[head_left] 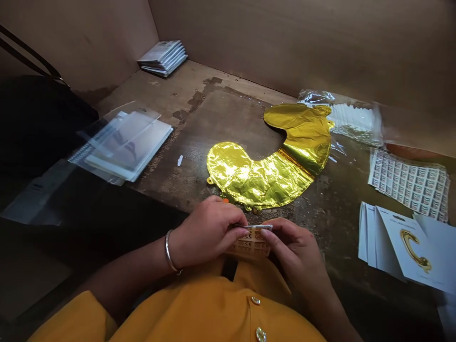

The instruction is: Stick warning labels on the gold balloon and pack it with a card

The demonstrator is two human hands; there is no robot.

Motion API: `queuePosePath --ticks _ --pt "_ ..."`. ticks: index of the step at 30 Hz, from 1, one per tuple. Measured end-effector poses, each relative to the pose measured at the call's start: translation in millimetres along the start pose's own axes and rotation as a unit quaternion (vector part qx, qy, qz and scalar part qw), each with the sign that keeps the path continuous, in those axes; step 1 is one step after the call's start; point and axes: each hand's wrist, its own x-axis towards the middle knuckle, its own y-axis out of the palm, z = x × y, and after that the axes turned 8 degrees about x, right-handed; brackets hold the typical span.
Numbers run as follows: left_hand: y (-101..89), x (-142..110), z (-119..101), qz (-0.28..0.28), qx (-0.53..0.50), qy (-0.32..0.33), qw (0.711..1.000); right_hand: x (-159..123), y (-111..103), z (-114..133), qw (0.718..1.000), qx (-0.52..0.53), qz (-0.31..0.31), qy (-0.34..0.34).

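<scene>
Close to my body, at the table's front edge, both hands pinch a small sheet of labels (251, 243) printed with rows of marks. My left hand (210, 232) grips its upper left edge between thumb and fingers. At the upper right corner, my right hand (294, 242) closes thumb against fingers. A thin pale strip runs along the top of the sheet between them. Just beyond the hands, a flat gold foil balloon (260, 183) curves like a letter C on the table, with a fold across its middle.
At left lies a pile of clear plastic sleeves (124, 142); a stack of packets (164, 57) stands in the back corner. On the right are a plastic bag of white pieces (352, 121), label sheets (409, 183) and printed balloon cards (406, 242). A small white cutout (180, 160) lies mid-table.
</scene>
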Motion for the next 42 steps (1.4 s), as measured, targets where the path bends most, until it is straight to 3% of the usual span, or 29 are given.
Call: queuePosePath --ticks 4,7,11,14,17,20,24,30,38,42 --pt "-4.5 -2.1 5.5 -0.017 0.001 0.004 1.0 -2.5 4.9 -1.8 1.0 -0.012 -0.027 -0.008" --pt "-4.8 -3.6 10.3 0.053 -0.123 -0.066 0.989 -4.8 11.4 -3.7 0.999 0.004 -0.033 0.011" --pt "2.4 -2.7 17.2 0.143 -0.282 -0.179 0.932 -5.5 17.1 -4.2 0.998 0.026 -0.021 0.059" --pt "6.8 -0.7 19.8 0.18 -0.32 -0.187 0.911 -4.6 18.7 -4.6 0.997 0.022 -0.004 0.073" --pt "7.4 0.7 19.8 0.173 -0.29 -0.165 0.927 -2.1 16.8 -4.2 0.997 -0.001 0.014 0.071" --pt "6.5 0.5 19.0 0.158 -0.272 -0.161 0.936 3.0 10.0 0.8 0.994 -0.104 -0.016 -0.017" --pt "6.7 -0.9 18.5 0.148 -0.271 -0.173 0.935 12.2 1.8 14.5 0.947 -0.269 -0.037 -0.173" --pt "4.6 0.1 16.9 0.133 -0.255 -0.164 0.944 21.3 4.9 27.2 0.923 -0.327 0.032 -0.2" --pt "3.6 2.1 16.6 0.144 -0.275 -0.187 0.932 19.7 7.5 20.1 0.906 -0.332 -0.02 -0.262" --pt "6.0 1.6 17.6 0.159 -0.297 -0.205 0.919 16.5 5.0 12.7 0.873 -0.363 0.002 -0.327"
